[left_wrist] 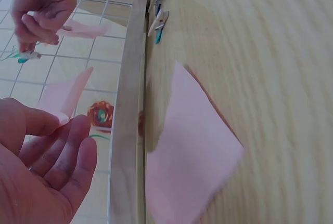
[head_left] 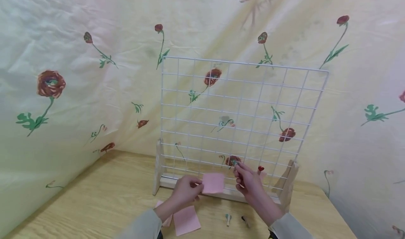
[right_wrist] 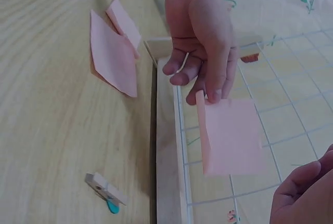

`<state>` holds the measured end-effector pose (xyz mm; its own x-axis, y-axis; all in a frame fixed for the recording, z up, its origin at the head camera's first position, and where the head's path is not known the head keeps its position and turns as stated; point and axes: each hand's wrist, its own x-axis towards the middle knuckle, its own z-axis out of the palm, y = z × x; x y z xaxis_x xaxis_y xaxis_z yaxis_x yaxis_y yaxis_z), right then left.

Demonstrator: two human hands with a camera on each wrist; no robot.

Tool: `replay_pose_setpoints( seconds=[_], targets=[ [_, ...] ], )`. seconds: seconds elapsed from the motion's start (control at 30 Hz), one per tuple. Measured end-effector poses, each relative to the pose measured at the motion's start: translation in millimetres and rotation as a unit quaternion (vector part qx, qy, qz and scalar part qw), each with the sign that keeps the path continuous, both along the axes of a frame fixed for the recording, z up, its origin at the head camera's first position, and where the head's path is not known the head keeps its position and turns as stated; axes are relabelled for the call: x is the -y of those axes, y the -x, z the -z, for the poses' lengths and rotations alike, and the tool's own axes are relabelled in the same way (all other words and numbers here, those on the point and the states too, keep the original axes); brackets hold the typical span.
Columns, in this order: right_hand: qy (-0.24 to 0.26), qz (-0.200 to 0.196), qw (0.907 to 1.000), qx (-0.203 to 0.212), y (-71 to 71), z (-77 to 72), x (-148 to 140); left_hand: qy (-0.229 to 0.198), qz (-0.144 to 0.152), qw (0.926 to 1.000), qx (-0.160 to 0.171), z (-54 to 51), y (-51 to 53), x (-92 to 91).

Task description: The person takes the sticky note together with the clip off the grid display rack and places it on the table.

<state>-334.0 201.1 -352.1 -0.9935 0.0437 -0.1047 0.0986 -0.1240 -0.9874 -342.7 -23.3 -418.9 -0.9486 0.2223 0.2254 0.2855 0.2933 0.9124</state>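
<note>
Pale wood-grain tabletop (head_left: pixel 79 200) beneath pink paper squares (head_left: pixel 186 220), two clothespins (head_left: pixel 228 220) and a wooden-footed wire grid (head_left: pixel 239 99).

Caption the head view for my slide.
Left hand pinching pink paper, right hand holding a clothespin, before a white wire grid.

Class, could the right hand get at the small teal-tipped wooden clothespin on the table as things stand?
Probably yes: the small teal-tipped wooden clothespin lies uncovered on the pale wood-grain tabletop, though the right hand pinches another teal-tipped clip.
</note>
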Motion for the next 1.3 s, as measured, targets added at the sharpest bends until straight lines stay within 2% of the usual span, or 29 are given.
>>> replay_pose_setpoints(
  seconds=[0.33, 0.73, 1.1, 1.3],
  targets=[
    [0.009, -0.002, 0.9999, 0.01, -24.0, 5.7, -5, 0.029, 0.03, 0.9991, -0.008, 1.0, -17.2, 30.5],
    [0.019, 0.015, 0.9984, 0.05, -46.2, 16.7, -17, 0.008, 0.055, 0.9981, 0.026, 1.1, -44.2, 63.6],
    [-0.014, 0.006, 0.9979, 0.062, -64.8, 31.8, -25, 0.031, 0.054, 0.9965, 0.057, 8.7, -71.1, 97.6],
    [-0.027, 0.005, 0.9972, 0.069, -71.8, 39.3, -32, 0.041, 0.062, 0.9949, 0.067, 12.9, -82.9, 114.0]
  ],
)
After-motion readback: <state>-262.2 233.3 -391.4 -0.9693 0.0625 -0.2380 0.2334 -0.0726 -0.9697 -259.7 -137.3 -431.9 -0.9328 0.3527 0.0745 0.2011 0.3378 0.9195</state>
